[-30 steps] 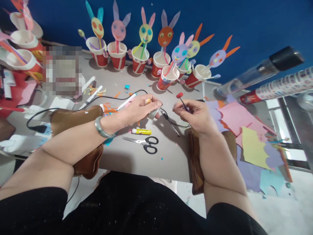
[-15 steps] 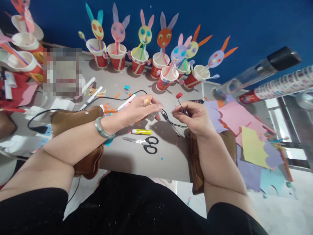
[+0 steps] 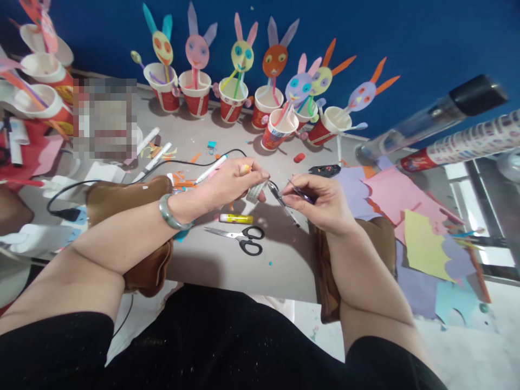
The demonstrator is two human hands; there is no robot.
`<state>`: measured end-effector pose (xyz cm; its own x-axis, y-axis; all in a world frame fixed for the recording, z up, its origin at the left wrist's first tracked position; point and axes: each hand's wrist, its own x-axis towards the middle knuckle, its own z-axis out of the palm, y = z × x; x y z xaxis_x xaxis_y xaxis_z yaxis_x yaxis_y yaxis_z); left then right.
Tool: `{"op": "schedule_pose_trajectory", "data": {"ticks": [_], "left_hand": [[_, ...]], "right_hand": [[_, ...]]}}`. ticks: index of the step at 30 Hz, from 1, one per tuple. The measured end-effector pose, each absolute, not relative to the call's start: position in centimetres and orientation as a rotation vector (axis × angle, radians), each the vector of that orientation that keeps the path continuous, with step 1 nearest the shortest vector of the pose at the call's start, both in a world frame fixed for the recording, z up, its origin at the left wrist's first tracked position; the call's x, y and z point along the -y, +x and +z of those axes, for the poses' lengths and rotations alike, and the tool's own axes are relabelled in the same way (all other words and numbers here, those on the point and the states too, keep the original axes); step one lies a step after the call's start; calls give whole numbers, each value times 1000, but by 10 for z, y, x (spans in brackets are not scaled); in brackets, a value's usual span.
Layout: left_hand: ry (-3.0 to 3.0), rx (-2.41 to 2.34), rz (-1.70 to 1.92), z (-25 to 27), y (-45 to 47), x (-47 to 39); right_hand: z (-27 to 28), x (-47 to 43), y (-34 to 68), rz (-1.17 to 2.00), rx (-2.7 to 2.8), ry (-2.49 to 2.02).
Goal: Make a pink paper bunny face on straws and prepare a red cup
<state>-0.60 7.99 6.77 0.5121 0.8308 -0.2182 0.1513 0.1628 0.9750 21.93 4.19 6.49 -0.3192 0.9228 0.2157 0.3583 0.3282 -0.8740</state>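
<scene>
My left hand (image 3: 244, 179), with a jade-like bangle on the wrist, is closed around a small whitish, partly see-through piece (image 3: 254, 192). A bit of yellow shows between its fingers. Just to the right, my right hand (image 3: 319, 201) pinches a thin, dark, pointed tool (image 3: 301, 194); its kind is mostly hidden by the fingers. Between the hands, a slim pen (image 3: 290, 215) lies on the table by a black cable. Below my left hand rest a yellow glue stick (image 3: 236, 219) and black-handled scissors (image 3: 244, 236), slightly spread.
Paper cups with rabbit faces (image 3: 239, 100) stand along the blue wall. Brown cushions (image 3: 138, 200) lie under both forearms. Coloured paper sheets (image 3: 424, 238) pile up at right, near a clear tube (image 3: 418, 127). Markers (image 3: 152, 161) and paper scraps lie at left.
My right hand has moved slightly left and down, bringing the dark tool closer to my left hand. The whitish piece in my left hand has turned a little.
</scene>
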Motion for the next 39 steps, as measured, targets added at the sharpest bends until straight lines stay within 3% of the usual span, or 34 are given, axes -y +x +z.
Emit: {"op": "schedule_pose_trajectory", "data": {"ticks": [9, 21, 39], "left_hand": [[1419, -934, 678, 60, -3, -81], [1281, -882, 706, 64, -1, -80], [1280, -890, 620, 70, -2, -79]], "right_hand": [[65, -34, 210, 585, 1921, -1033], [57, -40, 209, 457, 1949, -802], [59, -38, 209, 431, 1965, -908]]}}
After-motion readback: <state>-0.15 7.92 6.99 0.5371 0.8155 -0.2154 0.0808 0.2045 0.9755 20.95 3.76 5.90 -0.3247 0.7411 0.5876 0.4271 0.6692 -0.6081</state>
